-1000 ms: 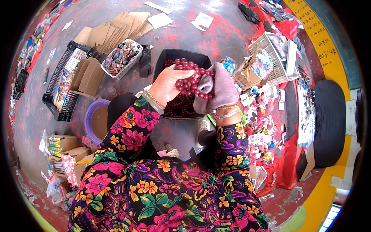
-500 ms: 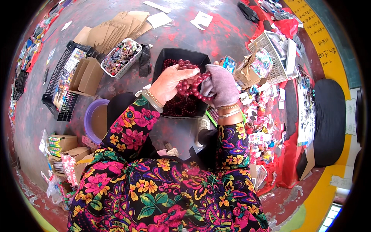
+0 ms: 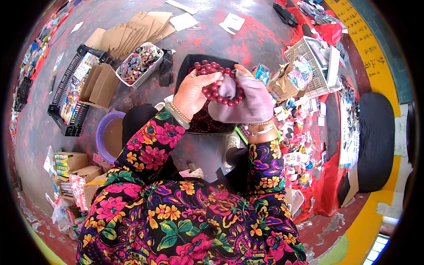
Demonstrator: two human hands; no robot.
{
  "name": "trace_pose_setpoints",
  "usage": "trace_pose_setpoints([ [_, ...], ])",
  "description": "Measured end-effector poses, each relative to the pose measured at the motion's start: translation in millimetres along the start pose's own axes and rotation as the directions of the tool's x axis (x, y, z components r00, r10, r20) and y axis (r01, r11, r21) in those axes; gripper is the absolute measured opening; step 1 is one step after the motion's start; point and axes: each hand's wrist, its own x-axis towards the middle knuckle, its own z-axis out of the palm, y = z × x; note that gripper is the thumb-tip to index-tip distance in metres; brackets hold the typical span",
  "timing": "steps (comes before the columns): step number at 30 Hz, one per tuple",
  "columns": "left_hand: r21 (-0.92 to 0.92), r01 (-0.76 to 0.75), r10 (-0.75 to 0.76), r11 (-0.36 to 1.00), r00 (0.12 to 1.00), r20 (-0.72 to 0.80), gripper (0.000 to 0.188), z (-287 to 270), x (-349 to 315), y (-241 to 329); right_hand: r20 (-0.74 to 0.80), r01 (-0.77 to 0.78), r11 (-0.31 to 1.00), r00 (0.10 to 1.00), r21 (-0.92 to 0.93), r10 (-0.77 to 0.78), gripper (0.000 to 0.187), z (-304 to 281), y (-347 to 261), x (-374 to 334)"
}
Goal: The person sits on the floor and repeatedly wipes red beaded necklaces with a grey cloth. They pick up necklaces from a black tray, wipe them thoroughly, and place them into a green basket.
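A string of dark red round beads (image 3: 230, 102), looped like a bracelet, is held up between my hands. My bare left hand (image 3: 191, 95) pinches its left side between thumb and fingers, with more red beads bunched at the fingertips. My right hand (image 3: 255, 100), in a lilac-grey glove with some bare fingertip showing, grips the right side. Part of the glove shows through the loop. Right below is a black bin (image 3: 183, 70) holding many more dark red beads (image 3: 201, 126), partly covered by my hands.
A white basket of mixed trinkets (image 3: 140, 64), flattened cardboard (image 3: 130, 35) and a black crate (image 3: 62, 106) lie left of the bin. A purple basin (image 3: 102, 137) stands nearer. To the right are an opened carton (image 3: 280, 84), a cream basket (image 3: 304, 57) and scattered small packets (image 3: 300, 159).
The bunched beads have been spread into an open loop. My gloved right hand has turned and shifted left under it, and its fingers show through the ring.
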Motion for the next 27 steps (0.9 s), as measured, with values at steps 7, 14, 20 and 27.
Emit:
trace_pose_setpoints([
  [7,0.084,0.16,-0.169,0.983,0.98,0.109,0.018,10.0,-7.0,-6.9,0.146,0.27,0.642,0.96,-0.718,-0.24,0.047,-19.0,13.4,-3.7],
  [14,0.324,0.133,-0.165,0.937,0.984,0.073,0.018,5.3,-3.2,-2.5,0.043,-0.532,0.847,0.846,-0.005,0.532,0.015,-7.4,-13.2,2.5],
  [20,0.024,0.093,-0.093,0.995,0.996,0.011,0.017,2.9,1.5,0.8,-0.028,-0.365,0.794,0.902,0.486,0.432,0.019,-5.4,-10.3,4.3],
  [27,0.145,0.169,-0.187,0.975,0.976,0.115,0.021,7.0,-4.2,-6.8,0.221,0.27,0.585,0.963,-0.765,-0.156,0.03,-6.3,-18.1,4.9],
])
